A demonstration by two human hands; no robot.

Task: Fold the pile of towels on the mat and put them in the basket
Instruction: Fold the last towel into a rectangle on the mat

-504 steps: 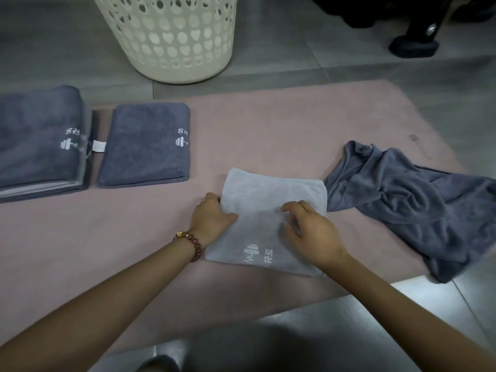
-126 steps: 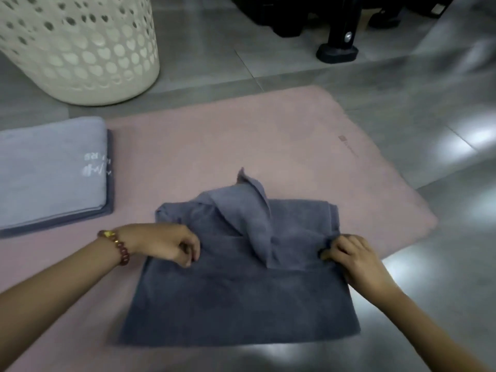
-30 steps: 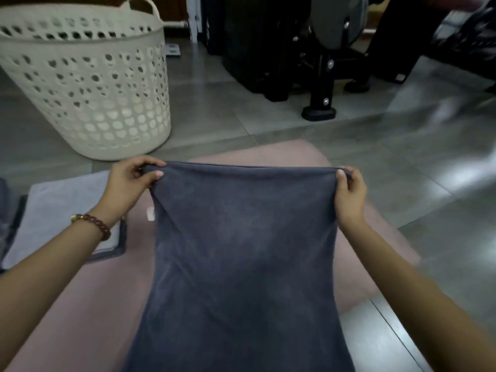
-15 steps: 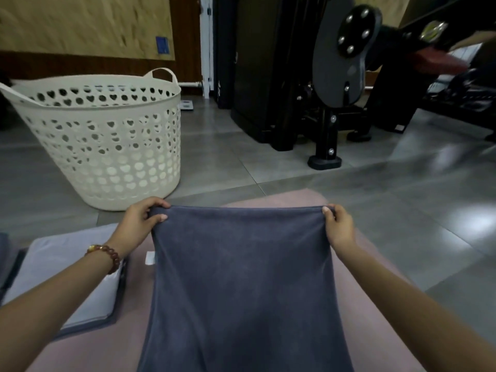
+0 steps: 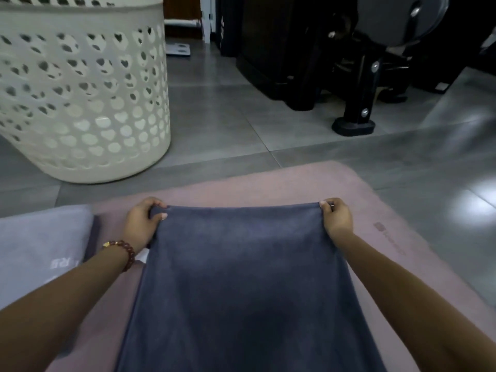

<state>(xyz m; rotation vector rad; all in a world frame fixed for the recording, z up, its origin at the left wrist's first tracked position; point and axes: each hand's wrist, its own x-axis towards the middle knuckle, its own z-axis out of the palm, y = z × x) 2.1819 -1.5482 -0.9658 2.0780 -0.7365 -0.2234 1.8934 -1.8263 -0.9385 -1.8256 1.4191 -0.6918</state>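
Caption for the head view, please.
Left hand and right hand pinch the top corners of a dark grey towel held over the pink mat; folded towels lie left, white basket beyond.

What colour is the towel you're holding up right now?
Dark grey-blue, plain, no pattern showing on the towel; the head view shows it, held by the left hand and right hand.

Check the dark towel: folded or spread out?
Spread out: the towel is stretched flat, its top corners pinched by the left hand and right hand.

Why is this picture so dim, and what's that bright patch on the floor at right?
Head view: dim overall; the patch is glare on the glossy floor tiles; the basket has holes smeared by blur; the dark towel looks sharper.
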